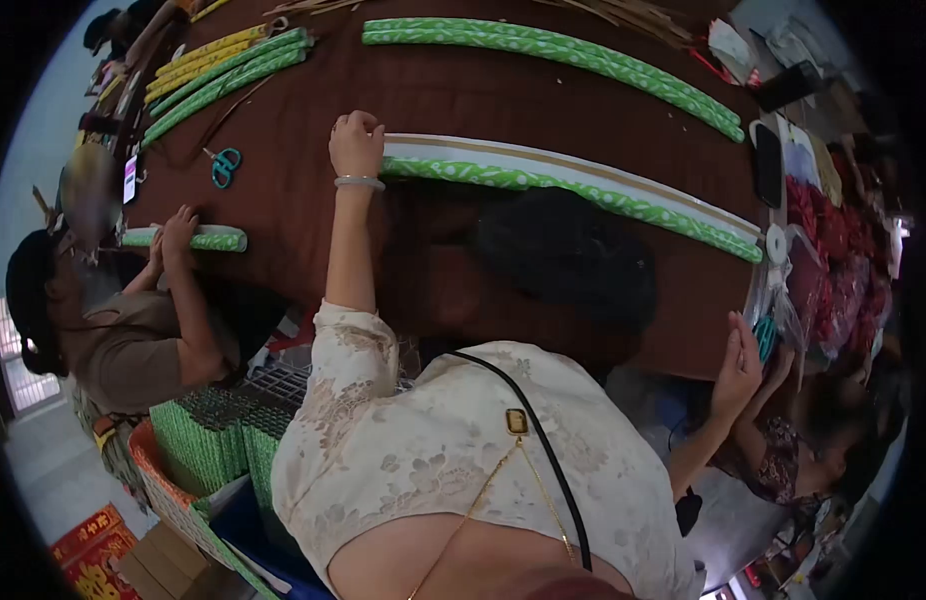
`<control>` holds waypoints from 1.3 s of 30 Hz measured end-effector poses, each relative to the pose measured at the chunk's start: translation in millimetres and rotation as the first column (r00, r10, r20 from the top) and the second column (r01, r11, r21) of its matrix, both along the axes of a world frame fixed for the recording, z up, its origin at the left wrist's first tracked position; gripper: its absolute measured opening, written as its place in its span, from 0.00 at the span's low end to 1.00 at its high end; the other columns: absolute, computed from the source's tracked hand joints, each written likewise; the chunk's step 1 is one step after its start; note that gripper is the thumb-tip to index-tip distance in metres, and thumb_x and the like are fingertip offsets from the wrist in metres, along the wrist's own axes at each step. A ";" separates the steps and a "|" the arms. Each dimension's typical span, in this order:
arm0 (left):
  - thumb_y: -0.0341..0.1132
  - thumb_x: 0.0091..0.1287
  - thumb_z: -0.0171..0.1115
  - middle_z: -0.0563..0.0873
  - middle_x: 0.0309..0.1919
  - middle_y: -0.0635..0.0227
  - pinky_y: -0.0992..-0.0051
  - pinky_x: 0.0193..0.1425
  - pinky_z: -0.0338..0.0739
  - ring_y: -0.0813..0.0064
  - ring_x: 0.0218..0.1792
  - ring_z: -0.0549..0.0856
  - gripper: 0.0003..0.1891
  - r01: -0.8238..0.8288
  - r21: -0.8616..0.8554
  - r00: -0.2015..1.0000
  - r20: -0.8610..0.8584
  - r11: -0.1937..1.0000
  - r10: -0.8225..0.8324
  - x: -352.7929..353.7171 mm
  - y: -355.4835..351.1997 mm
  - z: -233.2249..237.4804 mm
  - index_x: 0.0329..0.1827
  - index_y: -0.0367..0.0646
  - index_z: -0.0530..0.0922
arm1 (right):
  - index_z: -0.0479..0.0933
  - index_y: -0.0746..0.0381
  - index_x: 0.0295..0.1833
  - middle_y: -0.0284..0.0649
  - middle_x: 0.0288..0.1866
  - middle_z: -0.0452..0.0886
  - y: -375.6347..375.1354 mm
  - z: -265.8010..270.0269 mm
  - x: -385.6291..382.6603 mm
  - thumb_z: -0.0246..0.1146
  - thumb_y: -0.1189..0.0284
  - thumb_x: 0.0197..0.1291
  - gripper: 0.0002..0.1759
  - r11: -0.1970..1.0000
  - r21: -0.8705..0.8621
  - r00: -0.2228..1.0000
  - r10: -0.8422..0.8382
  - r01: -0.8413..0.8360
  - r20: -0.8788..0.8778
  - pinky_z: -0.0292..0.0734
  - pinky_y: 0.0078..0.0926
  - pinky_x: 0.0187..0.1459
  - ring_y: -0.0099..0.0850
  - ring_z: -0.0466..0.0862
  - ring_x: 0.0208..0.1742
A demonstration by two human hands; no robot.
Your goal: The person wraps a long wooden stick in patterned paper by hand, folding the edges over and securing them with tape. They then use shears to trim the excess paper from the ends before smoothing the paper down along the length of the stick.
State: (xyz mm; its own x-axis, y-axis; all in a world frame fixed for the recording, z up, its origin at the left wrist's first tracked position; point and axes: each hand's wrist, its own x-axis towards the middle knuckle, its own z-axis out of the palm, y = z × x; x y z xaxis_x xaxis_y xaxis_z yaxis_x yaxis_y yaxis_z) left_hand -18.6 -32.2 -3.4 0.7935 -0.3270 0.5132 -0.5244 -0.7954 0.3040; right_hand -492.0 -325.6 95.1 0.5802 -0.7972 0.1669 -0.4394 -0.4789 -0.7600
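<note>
Left hand [356, 145], upper centre-left of frame: clenched into a fist at the left end of the cream strip [583, 168]; whether it grips the strip cannot be told. The long green patterned roll [543, 183] lies just below that strip on the brown table [463, 90], running down to the right. Right hand [738, 365], right of centre: fingers extended against the table edge (nothing seen held). A co-worker's hand [178, 228], left of frame, rests on a short green roll [221, 240].

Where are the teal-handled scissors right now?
Head view, left side: the teal-handled scissors lie on the brown table, below the bundle of green and yellow rolls, left of the left hand.
</note>
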 end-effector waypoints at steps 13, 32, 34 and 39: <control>0.32 0.56 0.66 0.83 0.27 0.64 0.72 0.34 0.76 0.68 0.29 0.82 0.06 0.635 -0.071 0.630 -0.528 0.769 -0.569 -81.1 -137.2 37.0 0.32 0.40 0.80 | 0.81 0.60 0.47 0.40 0.43 0.82 -38.0 -8.7 71.9 0.61 0.80 0.56 0.13 0.943 -0.114 0.949 0.306 -0.313 -0.072 0.74 0.28 0.49 0.34 0.80 0.47; 0.29 0.54 0.66 0.82 0.27 0.62 0.71 0.33 0.75 0.66 0.28 0.82 0.05 0.695 -0.049 0.575 -0.561 0.718 -0.595 -109.4 -190.7 25.6 0.31 0.39 0.79 | 0.80 0.60 0.36 0.34 0.38 0.80 -84.2 -52.9 111.0 0.65 0.73 0.52 0.06 0.852 -0.277 0.895 0.432 -0.445 -0.107 0.72 0.31 0.44 0.33 0.79 0.41; 0.29 0.53 0.67 0.81 0.26 0.63 0.71 0.32 0.76 0.67 0.28 0.82 0.05 0.702 -0.048 0.575 -0.550 0.710 -0.606 -108.4 -191.5 22.2 0.30 0.40 0.79 | 0.80 0.60 0.40 0.36 0.44 0.80 -74.7 -51.3 122.1 0.65 0.74 0.51 0.09 0.862 -0.214 0.887 0.433 -0.460 -0.161 0.72 0.31 0.48 0.35 0.79 0.45; 0.29 0.52 0.67 0.81 0.25 0.64 0.71 0.33 0.76 0.67 0.28 0.82 0.06 0.654 -0.010 0.630 -0.546 0.756 -0.553 -111.9 -191.6 24.0 0.29 0.41 0.78 | 0.77 0.59 0.50 0.37 0.52 0.77 -50.7 -62.6 160.4 0.63 0.67 0.55 0.16 0.767 -0.189 0.790 0.599 -0.614 -0.135 0.70 0.35 0.57 0.37 0.77 0.53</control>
State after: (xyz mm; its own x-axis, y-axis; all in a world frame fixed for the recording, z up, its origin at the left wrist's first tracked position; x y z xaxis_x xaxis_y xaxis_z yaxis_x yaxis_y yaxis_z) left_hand -130.5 -223.8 20.6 0.5008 -0.8656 0.0003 -0.7234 -0.4183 0.5492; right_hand -331.6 -376.3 32.5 0.9457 -0.2252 0.2342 -0.0461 -0.8064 -0.5895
